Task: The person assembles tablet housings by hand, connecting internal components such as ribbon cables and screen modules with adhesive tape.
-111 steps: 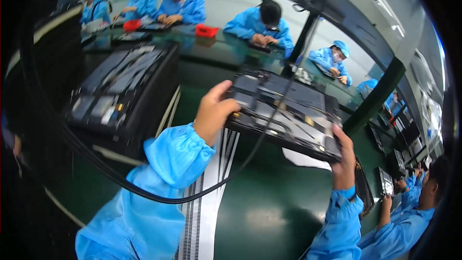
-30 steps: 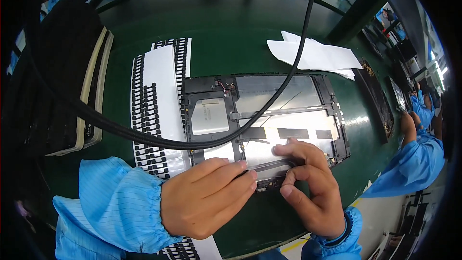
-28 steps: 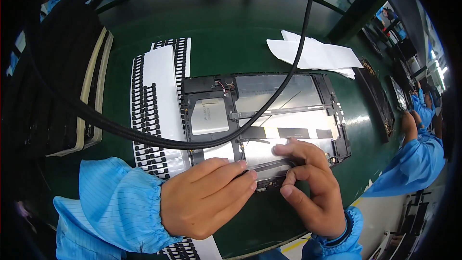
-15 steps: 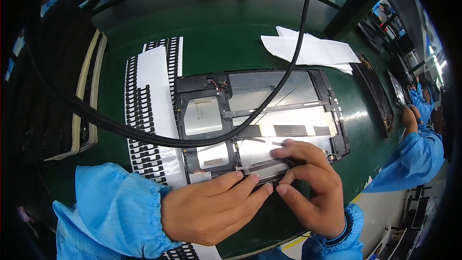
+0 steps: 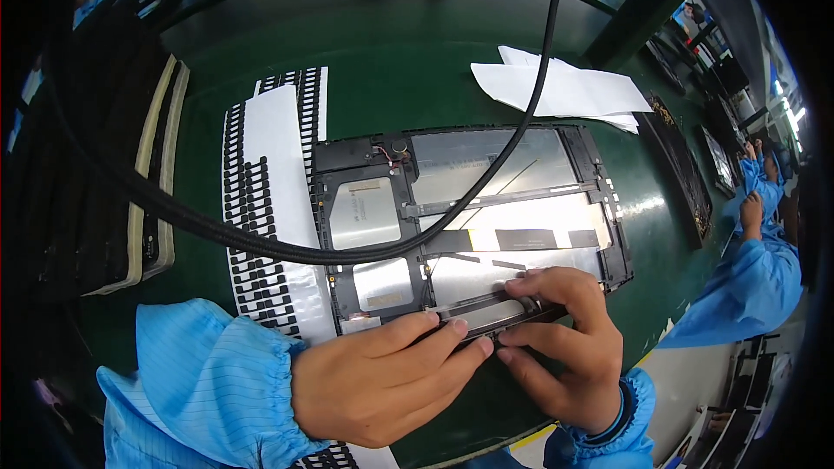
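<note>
A flat electronic device housing (image 5: 369,213), black-framed with silver panels, lies on the green table. My left hand (image 5: 382,382) rests along its near edge, fingers stretched out and fingertips touching the rim. My right hand (image 5: 569,356) is bent over the same edge, its thumb and fingers drawn together at the rim; whatever they pinch is too small or hidden to make out. Between the two hands runs a narrow dark strip with a rounded grey part (image 5: 493,316). Left of the housing lie white sheets bearing rows of small black die-cut pieces (image 5: 252,208), partly under my left sleeve.
A thick black cable (image 5: 347,255) loops in front of the housing. Dark padded stacks (image 5: 95,165) stand at the left. White papers (image 5: 556,91) and a long black tray (image 5: 676,174) are at the far right. Beyond it, a co-worker's blue sleeve (image 5: 747,287) shows.
My right hand has shifted slightly at the near edge, and its fingers have lifted a little, showing more of the rounded grey part. My left hand stays almost still.
</note>
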Demonstrator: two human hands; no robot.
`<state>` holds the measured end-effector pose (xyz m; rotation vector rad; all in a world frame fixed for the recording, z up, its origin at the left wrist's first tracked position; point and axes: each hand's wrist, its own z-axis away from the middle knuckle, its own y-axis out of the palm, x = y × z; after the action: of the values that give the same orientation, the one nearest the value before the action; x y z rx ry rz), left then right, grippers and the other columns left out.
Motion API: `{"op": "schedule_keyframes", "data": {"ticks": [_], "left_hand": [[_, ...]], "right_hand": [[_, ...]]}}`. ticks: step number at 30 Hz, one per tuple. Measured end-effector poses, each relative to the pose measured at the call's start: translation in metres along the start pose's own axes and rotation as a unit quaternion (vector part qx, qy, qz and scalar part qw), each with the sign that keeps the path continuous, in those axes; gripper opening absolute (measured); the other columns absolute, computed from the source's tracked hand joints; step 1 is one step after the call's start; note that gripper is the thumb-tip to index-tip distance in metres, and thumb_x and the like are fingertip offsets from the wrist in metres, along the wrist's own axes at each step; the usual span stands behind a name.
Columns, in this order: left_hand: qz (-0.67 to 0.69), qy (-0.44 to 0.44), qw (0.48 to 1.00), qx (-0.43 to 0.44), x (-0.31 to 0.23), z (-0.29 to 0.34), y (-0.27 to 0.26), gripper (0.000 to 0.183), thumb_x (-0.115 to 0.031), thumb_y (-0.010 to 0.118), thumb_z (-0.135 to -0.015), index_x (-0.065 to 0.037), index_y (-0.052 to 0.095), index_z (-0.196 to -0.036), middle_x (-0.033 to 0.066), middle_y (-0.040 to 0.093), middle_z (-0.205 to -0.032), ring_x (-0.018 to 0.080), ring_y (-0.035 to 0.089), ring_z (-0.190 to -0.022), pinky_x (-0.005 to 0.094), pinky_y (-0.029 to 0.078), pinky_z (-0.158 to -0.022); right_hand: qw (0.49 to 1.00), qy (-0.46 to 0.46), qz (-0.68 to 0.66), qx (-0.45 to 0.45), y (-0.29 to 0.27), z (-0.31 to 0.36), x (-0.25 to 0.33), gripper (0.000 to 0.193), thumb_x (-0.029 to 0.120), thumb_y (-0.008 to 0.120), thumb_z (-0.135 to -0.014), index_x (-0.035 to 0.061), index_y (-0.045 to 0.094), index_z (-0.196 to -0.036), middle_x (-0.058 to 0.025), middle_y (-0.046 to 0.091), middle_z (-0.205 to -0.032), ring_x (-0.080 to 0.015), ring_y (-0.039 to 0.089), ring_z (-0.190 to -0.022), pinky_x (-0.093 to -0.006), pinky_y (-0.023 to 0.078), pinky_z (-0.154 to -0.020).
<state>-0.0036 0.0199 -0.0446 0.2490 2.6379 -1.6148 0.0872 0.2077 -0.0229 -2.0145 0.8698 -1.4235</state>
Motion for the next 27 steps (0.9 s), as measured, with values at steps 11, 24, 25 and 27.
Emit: {"op": "schedule_keyframes", "data": {"ticks": [11, 24, 25, 27], "left_hand": [[0.002, 0.0, 1.0, 0.008, -0.003, 0.001, 0.002, 0.022, -0.005, 0.052, -0.073, 0.001, 0.062, -0.091, 0.0106, 0.058, -0.107, 0.0222, 0.055, -0.095, 0.0312, 0.042, -0.082], [0.071, -0.02, 0.996, -0.042, -0.001, 0.004, 0.0, 0.03, -0.005, 0.059, -0.065, 0.004, 0.059, -0.093, 0.0168, 0.055, -0.107, 0.0295, 0.052, -0.099, 0.038, 0.042, -0.086], [0.121, -0.032, 0.99, -0.069, 0.001, 0.008, -0.004, 0.033, -0.001, 0.062, -0.062, 0.006, 0.058, -0.094, 0.0178, 0.056, -0.104, 0.0324, 0.054, -0.097, 0.0406, 0.043, -0.084], [0.108, -0.058, 0.987, -0.105, 0.005, 0.022, -0.016, 0.032, 0.002, 0.061, -0.062, 0.006, 0.059, -0.094, 0.0181, 0.057, -0.1, 0.0328, 0.055, -0.094, 0.041, 0.045, -0.082]], "right_hand": [[0.995, -0.053, 0.06, -0.057, 0.005, 0.005, 0.001, 0.021, -0.005, 0.066, -0.051, 0.0007, 0.06, -0.07, -0.0082, 0.054, -0.077, -0.0255, 0.05, -0.075, -0.0323, 0.043, -0.063], [0.97, -0.171, 0.169, -0.042, 0.002, -0.001, 0.009, 0.019, -0.002, 0.06, -0.052, -0.0015, 0.059, -0.07, -0.0073, 0.054, -0.08, -0.0233, 0.05, -0.077, -0.0323, 0.04, -0.066], [0.976, -0.142, 0.159, -0.04, 0.0, 0.001, 0.008, 0.018, -0.003, 0.061, -0.053, -0.0003, 0.06, -0.072, -0.0075, 0.054, -0.08, -0.0238, 0.051, -0.077, -0.0326, 0.041, -0.066], [0.984, -0.098, 0.139, -0.057, -0.002, 0.001, 0.01, 0.019, -0.003, 0.063, -0.059, 0.0027, 0.062, -0.076, -0.0085, 0.055, -0.08, -0.0253, 0.051, -0.078, -0.0334, 0.042, -0.066]]}}
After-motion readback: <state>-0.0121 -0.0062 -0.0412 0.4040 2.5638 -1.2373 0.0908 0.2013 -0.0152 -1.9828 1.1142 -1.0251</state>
